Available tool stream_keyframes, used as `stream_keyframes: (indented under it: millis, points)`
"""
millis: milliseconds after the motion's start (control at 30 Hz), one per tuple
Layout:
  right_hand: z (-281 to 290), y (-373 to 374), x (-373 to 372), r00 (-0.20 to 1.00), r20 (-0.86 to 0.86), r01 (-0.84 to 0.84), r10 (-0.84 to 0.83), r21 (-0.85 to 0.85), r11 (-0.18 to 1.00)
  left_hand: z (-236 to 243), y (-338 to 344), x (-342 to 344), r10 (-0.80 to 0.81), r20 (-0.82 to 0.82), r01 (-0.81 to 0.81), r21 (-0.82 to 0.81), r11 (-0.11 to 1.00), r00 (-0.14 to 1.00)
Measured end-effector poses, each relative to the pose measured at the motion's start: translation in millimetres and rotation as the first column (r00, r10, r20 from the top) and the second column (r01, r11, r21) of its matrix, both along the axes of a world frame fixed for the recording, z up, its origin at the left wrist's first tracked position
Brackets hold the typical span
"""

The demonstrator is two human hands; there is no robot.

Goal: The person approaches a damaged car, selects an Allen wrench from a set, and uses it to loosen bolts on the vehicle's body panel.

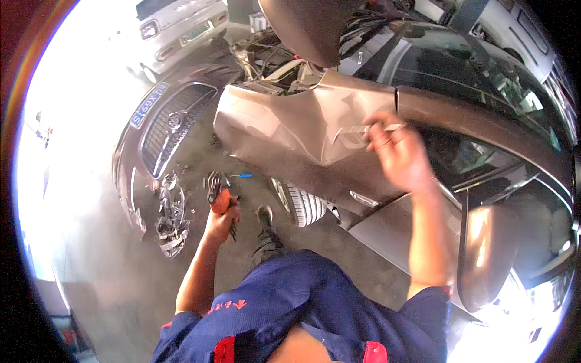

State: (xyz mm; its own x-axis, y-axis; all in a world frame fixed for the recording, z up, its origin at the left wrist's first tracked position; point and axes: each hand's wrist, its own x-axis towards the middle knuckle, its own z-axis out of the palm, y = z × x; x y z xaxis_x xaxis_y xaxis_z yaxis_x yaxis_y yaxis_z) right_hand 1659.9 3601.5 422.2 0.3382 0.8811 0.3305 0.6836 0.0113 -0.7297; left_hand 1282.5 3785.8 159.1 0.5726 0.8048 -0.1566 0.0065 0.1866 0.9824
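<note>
One blue plate (149,104), detached bumper (151,157).

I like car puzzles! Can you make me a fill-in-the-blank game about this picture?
1. The right hand touches the dented ____ of the brown car.
2. The left hand holds a tool with an ____ handle.
3. A ____ screwdriver lies on the floor beside the front wheel.

Missing words: fender; orange; blue
</note>
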Motion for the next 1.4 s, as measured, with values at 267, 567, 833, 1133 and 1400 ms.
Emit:
stream_keyframes:
  millis: [267, 567, 833, 1133, 1400]
  points:
    - [-3.2, 102.4, 113.8, 0.919, 0.349, 0.223, -0.181, -0.084, 0.971, -13.3, 157.3, 162.4, -0.533, 0.179, 0.517, 0.134, 0.846, 0.827]
    - [-74.7, 169.1, 142.9, 0.889, 0.454, 0.150, 0.053, -0.399, 0.905, -59.4, 254.8, 242.7, -0.745, 0.276, 0.762, 0.064, 0.644, 0.607]
    - [-59.4, 173.5, 155.5, 0.845, 0.490, -0.007, 0.216, -0.393, 0.919, -26.1, 252.6, 265.6, -0.709, 0.220, 0.737, -0.087, 0.670, 0.670]
    - [-24.9, 190.7, 162.3, 0.848, 0.468, -0.005, 0.249, -0.463, 0.886, 4.6, 251.0, 286.7, -0.656, 0.293, 0.707, -0.120, 0.697, 0.696]
    - [-17.0, 209.1, 167.7, 0.823, 0.485, 0.041, 0.295, -0.569, 0.821, 7.2, 253.1, 288.7, -0.679, 0.303, 0.729, -0.086, 0.679, 0.668]
